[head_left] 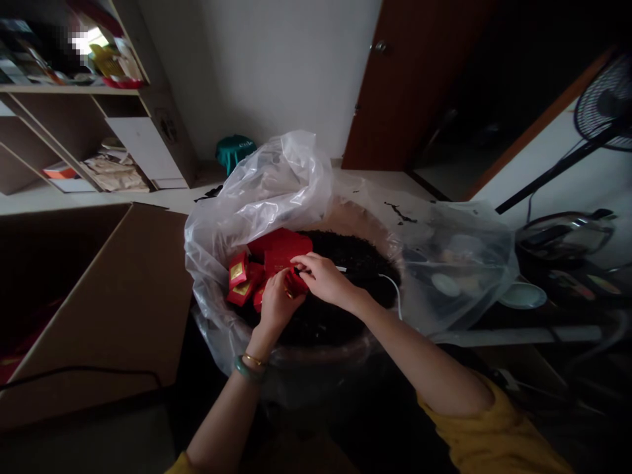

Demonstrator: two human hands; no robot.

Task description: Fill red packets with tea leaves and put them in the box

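A round tub lined with a clear plastic bag (296, 191) holds dark, loose, dry stuff that looks like tea leaves (340, 316). Small red packets with gold labels (237, 271) lie on its left part, beside a larger red piece (289, 247). My left hand (277, 301) is closed around a small red packet (295, 284), partly hidden by the fingers. Over that packet, my right hand (323, 276) is pinched, with a dark bit showing at its fingertips. A white cord (394, 289) runs over the leaves near my right wrist.
At the left stands an open cardboard box (133, 296) with red things inside. Shelves (74, 90) rise behind it. Right of the tub, the bag spreads over a table edge (518, 336) near a bowl (522, 294) and a glass-lidded pan (563, 232). A fan (609, 102) stands far right.
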